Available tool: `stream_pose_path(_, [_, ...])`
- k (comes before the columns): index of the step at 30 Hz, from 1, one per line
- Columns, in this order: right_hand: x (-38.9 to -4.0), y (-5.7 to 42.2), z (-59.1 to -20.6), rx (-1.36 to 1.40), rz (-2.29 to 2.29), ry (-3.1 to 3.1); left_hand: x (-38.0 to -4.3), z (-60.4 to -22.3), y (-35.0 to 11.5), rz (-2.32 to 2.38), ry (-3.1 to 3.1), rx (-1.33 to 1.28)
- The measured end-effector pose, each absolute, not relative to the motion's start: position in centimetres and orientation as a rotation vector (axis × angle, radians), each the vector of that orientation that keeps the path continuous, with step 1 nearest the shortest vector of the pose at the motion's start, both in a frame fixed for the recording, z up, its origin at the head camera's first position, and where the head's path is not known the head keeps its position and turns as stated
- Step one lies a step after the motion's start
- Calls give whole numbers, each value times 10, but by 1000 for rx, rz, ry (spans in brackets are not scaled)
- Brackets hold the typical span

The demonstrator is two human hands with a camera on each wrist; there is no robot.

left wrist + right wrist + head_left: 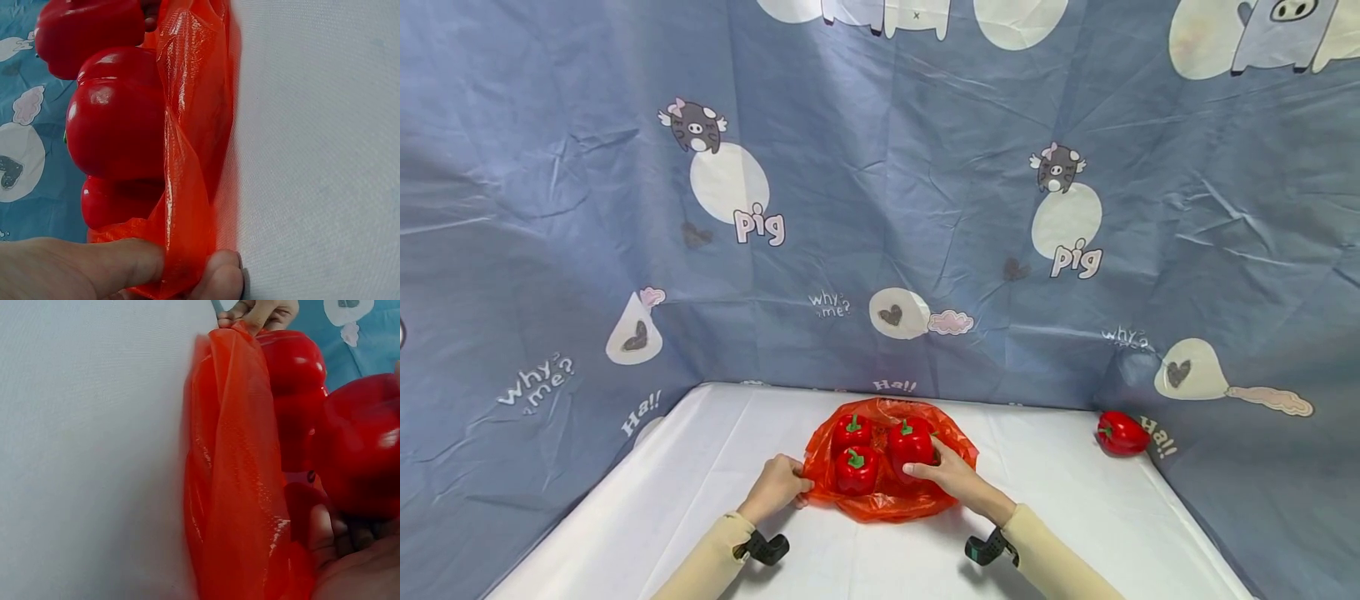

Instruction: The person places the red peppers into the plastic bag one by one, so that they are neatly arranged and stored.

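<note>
An orange-red plastic bag (pixel 880 507) lies spread on the table. Its left edge is pinched between the thumb and fingers of my left hand (pixel 777 483), also plain in the left wrist view. My right hand (pixel 957 477) grips a glossy red bell pepper (pixel 912 443) over the bag's right half. In the left wrist view this gripped pepper (pixel 90 31) sits higher than its neighbours. Two more bell peppers, a rear one (pixel 850 432) and a front one (pixel 857 475), stand in the bag's left half, green stems up. Red below the gripped pepper is partly hidden.
Another red bell pepper (pixel 1122 433) lies on its side at the table's far right edge. The white tabletop (pixel 1060 492) surrounds the bag. Blue printed cloth (pixel 850 208) rises behind the table and along both sides.
</note>
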State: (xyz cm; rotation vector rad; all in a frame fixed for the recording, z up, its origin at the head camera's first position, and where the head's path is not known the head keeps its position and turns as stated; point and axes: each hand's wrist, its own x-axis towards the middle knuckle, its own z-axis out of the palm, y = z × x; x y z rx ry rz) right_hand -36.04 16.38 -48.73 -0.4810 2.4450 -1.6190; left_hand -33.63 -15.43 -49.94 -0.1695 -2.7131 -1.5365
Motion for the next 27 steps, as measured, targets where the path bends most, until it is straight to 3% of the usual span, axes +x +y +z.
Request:
stream_pose_path(14, [-362, 162, -494, -437, -1570, 2576, -335, -499, -153, -1532, -2696, -167])
stream_pose_path(27, [-360, 160, -497, -567, -1318, 2766, -335, -498, -153, -1549, -2704, -157])
